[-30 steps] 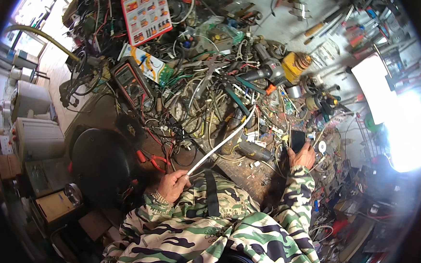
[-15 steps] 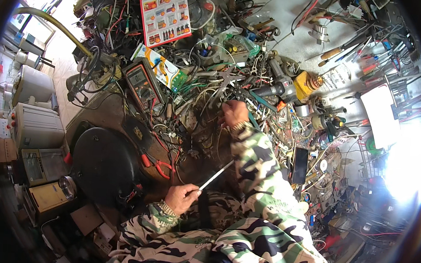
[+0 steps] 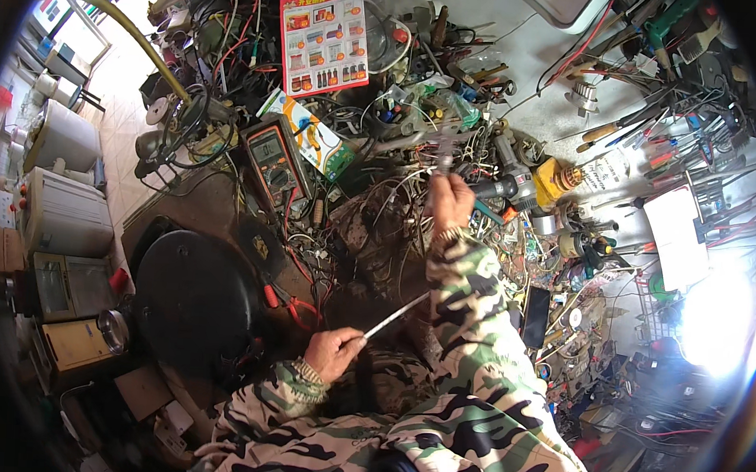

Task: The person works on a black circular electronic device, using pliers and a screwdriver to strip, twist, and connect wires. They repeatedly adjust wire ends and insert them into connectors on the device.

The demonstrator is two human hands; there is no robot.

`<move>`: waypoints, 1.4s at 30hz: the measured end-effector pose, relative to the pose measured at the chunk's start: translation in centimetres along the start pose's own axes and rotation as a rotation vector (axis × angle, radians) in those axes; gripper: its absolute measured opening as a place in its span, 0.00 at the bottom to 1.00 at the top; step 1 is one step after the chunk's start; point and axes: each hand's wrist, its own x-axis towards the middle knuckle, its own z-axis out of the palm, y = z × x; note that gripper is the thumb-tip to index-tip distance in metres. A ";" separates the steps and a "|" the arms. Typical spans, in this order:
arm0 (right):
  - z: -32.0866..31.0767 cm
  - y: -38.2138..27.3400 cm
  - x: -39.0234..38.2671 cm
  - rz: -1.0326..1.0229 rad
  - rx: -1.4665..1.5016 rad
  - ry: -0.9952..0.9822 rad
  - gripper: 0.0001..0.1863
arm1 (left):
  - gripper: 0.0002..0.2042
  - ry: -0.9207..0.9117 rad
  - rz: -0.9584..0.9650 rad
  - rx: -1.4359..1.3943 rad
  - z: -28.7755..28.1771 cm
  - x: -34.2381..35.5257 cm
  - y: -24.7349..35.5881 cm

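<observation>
My left hand [image 3: 333, 354] is closed around one end of a thin, pale, straight rod [image 3: 396, 315]. The rod slants up to the right, and its far end reaches beside my right sleeve. My right hand [image 3: 451, 201] is over the cluttered bench with its fingers closed. From its fingertips a greyish, metallic-looking thing [image 3: 445, 149] sticks up, too smeared by motion to name. Loose wires [image 3: 398, 185] lie beside that hand, and a power tool with a yellow end [image 3: 556, 182] is just to its right.
A multimeter [image 3: 273, 160] and a red-bordered leaflet [image 3: 325, 41] rest on the pile. Red-handled pliers [image 3: 296, 304] lie beside a round black seat [image 3: 194, 307]. A dark phone-like slab [image 3: 537, 317] is right of my arm. Hand tools crowd the far right.
My right hand has moved slightly up and to the right and now has a blurred metallic thing at its fingertips. The left hand keeps the rod. The whole view has shifted a little.
</observation>
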 end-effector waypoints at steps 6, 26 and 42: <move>-9.1 -9.7 -12.6 -0.381 -0.363 -0.216 0.03 | 0.08 0.105 0.066 -0.207 -1.6 1.6 -0.7; -10.5 -4.8 -26.2 0.184 0.060 -0.709 0.15 | 0.12 0.096 0.195 -0.797 0.5 2.4 6.0; -8.5 -4.0 -26.3 0.560 0.207 -0.721 0.28 | 0.09 0.211 0.058 -1.161 2.3 2.7 6.0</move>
